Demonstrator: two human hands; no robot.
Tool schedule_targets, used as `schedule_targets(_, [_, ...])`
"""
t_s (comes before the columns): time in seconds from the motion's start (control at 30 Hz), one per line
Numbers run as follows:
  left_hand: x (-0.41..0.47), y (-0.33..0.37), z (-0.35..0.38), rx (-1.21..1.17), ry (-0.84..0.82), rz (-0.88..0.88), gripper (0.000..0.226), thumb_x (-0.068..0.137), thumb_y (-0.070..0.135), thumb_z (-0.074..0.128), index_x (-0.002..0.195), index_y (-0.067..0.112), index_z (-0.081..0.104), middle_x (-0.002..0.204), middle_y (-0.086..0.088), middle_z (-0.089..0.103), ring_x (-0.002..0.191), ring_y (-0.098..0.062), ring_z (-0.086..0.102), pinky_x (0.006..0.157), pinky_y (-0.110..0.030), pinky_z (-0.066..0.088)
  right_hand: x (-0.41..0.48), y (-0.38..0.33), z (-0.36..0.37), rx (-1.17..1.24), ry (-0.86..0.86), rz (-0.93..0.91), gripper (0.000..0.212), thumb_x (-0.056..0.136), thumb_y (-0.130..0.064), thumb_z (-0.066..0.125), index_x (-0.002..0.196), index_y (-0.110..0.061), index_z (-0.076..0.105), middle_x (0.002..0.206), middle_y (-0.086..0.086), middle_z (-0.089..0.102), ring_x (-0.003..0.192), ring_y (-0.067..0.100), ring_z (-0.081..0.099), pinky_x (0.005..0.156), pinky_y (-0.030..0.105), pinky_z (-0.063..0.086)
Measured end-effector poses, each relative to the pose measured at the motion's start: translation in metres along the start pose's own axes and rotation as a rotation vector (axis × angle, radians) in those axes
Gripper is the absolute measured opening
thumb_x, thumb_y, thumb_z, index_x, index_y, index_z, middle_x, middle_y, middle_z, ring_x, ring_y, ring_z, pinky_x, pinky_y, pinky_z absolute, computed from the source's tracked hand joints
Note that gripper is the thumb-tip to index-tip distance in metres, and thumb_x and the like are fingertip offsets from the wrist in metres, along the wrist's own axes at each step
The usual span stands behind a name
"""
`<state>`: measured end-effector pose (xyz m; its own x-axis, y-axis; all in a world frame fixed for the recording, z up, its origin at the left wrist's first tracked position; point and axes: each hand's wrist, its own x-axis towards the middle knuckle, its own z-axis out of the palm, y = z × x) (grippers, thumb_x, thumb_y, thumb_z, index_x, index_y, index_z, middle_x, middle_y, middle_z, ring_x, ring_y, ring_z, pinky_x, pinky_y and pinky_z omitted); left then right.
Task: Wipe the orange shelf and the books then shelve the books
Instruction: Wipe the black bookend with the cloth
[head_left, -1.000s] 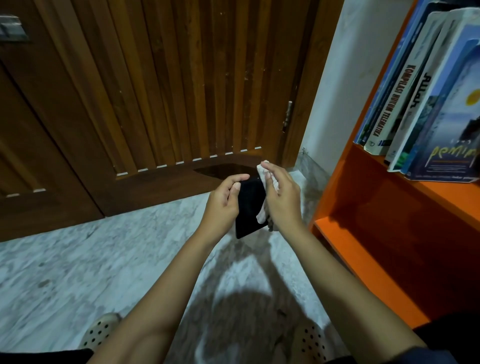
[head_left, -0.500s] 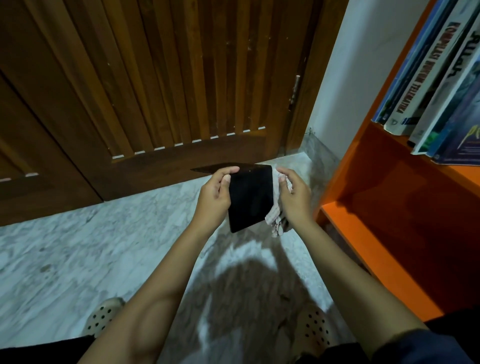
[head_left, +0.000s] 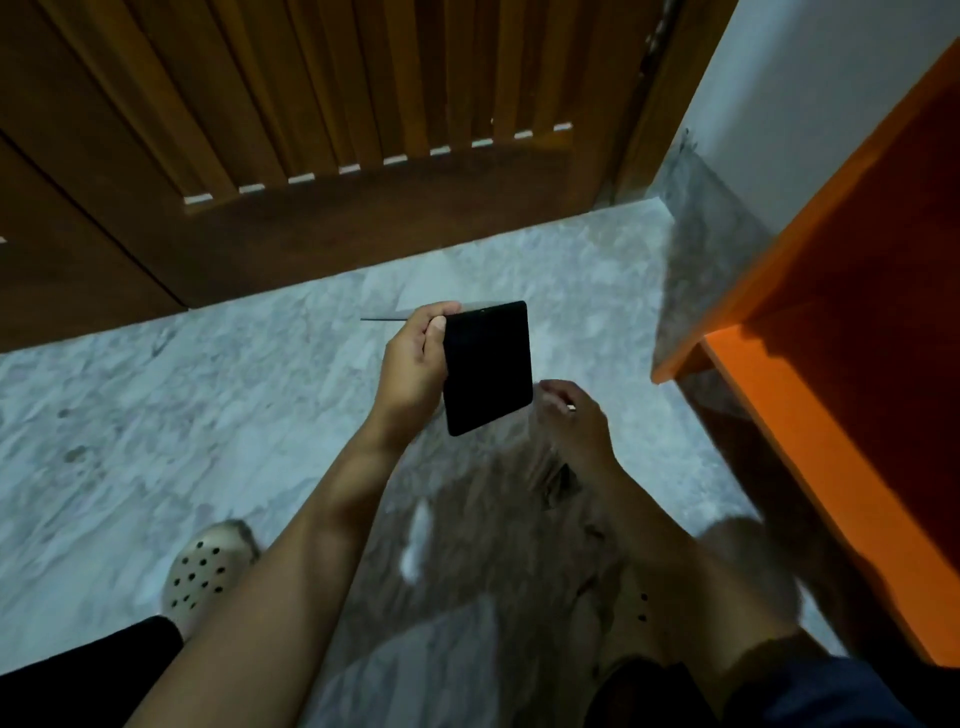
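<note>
The black book (head_left: 488, 366) is gripped along its left edge by the left hand (head_left: 413, 364), thumb laid on the cover. It's held up in the air, left of the orange shelf (head_left: 810, 415). The right hand (head_left: 574, 421) is seen just below the book, nearer the shelf. It's pretty blurred tbh, so its grip can't be told. Marble floor (head_left: 208, 389) and a wooden door (head_left: 311, 104) are seen further left of the shelf.

matt black book (head_left: 488, 366), marbled stone floor (head_left: 208, 395), slatted wooden door (head_left: 322, 93), smooth orange shelf (head_left: 810, 441)
</note>
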<state>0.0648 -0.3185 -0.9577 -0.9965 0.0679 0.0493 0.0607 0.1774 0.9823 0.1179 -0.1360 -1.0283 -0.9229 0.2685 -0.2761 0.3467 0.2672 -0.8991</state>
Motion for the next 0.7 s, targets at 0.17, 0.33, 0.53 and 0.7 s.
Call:
schedule_targets(0.17, [0.012,-0.038,0.001,0.131,0.036,-0.078,0.028,0.099,0.012,0.037,0.113,0.010,0.061,0.106,-0.002,0.061,0.097,-0.012,0.056,0.080,-0.013,0.042,0.004,0.051,0.027,-0.038,-0.144,0.119,0.024,0.096,-0.013,0.050,0.119,-0.006,0.056,0.114,0.016,0.059,0.100,0.030,0.059,0.073,0.029,0.051])
schedule_targets(0.33, [0.016,-0.057,-0.003,0.209,0.022,-0.090,0.030,0.100,0.010,0.035,0.118,0.006,0.059,0.101,-0.001,0.060,0.092,-0.013,0.055,0.074,-0.018,0.041,0.008,0.066,0.032,-0.150,-0.116,0.166,0.025,0.096,-0.013,0.050,0.120,-0.006,0.056,0.117,0.012,0.059,0.104,0.024,0.056,0.076,0.022,0.043])
schedule_targets(0.53, [0.009,-0.034,-0.006,0.075,-0.002,-0.074,0.031,0.094,0.030,0.039,0.111,0.015,0.060,0.095,0.001,0.061,0.092,-0.019,0.059,0.078,-0.033,0.046,0.004,0.039,0.015,-0.192,-0.056,0.138,0.029,0.091,-0.022,0.059,0.117,-0.011,0.061,0.117,0.006,0.063,0.109,0.020,0.057,0.094,0.031,0.045])
schedule_targets(0.7, [-0.008,0.025,-0.007,0.101,-0.013,0.030,0.027,0.099,0.021,0.036,0.111,0.017,0.060,0.106,-0.002,0.065,0.103,-0.016,0.061,0.091,-0.035,0.048,-0.007,-0.023,-0.014,-0.019,0.091,-0.009,0.020,0.092,-0.006,0.052,0.106,-0.004,0.065,0.100,0.008,0.063,0.088,0.014,0.058,0.068,0.004,0.043])
